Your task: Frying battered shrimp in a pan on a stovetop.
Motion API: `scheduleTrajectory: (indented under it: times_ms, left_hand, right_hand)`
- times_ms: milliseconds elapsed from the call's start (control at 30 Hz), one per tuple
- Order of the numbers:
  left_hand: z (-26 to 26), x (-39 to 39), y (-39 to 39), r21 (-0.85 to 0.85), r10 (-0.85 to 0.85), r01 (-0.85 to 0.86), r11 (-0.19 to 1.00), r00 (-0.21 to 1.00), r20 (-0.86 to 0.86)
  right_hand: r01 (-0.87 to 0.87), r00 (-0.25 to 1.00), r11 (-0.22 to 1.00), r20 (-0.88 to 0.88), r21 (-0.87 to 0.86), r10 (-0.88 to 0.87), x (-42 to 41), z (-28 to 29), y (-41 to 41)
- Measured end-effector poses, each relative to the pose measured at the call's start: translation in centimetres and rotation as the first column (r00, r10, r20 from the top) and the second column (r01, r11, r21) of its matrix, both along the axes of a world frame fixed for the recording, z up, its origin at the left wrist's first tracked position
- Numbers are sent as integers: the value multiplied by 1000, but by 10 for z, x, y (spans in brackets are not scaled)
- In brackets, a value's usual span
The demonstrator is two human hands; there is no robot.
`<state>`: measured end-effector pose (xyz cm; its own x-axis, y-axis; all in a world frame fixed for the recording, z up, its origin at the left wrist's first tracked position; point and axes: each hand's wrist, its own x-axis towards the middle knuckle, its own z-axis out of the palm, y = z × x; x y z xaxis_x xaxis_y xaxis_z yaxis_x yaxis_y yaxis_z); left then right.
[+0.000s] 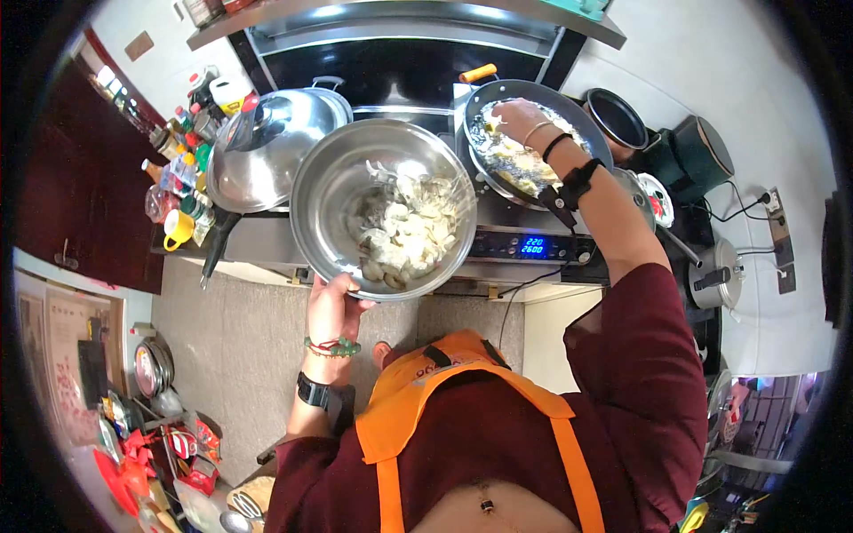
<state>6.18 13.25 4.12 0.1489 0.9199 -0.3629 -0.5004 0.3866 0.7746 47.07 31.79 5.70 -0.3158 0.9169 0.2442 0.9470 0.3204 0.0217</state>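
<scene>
My left hand [336, 303] grips the near rim of a wide stainless steel bowl [326, 206], thumb on top. Pale, wet-looking pieces of food [416, 223], seemingly batter-coated, fill the bowl's right side, with a few greyish ones near the bottom. Over a dark wok [590, 126] on the right, my right hand [523, 122] reaches low with fingers pointing down and left. Beneath it, pale and yellowish pieces [526, 166] sit in bubbling oil. Something whitish shows at the fingertips, but whether they pinch a piece is unclear.
An induction cooker with a lit panel [526, 246] supports the wok. Left of the bowl stands a lidded steel pan [266, 173], its black handle [220, 246] jutting past the counter. Bottles and a yellow cup [178, 228] crowd the left end. A black pan [616, 118] sits beyond the wok.
</scene>
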Motion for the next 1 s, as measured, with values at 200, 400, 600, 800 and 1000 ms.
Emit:
scheduleTrajectory:
  times_ms: [200, 400, 600, 800, 1000]
  left_hand:
    - [-4, -6, -1, 11, 47, -47, 999, 998, -42]
    - [7, -9, -10, 13, 42, -42, 999, 999, -12]
    - [3, -17, -14, 12, 19, -19, 1000, 1000, 6]
    - [-2, -38, -32, 31, 20, -22, 999, 999, 45]
    - [-6, -46, -37, 63, 56, -54, 997, 998, -34]
  right_hand:
    - [-253, 911, 967, -332, 19, 245, -75, 68, -48]
    - [-506, 794, 855, -447, -114, 411, -167, 34, -79]
    - [-551, 804, 801, -404, -232, 436, -221, 4, -85]
    - [-408, 913, 876, -141, -256, 384, -286, -2, -120]
    - [-347, 937, 909, -42, -230, 347, -310, -28, -125]
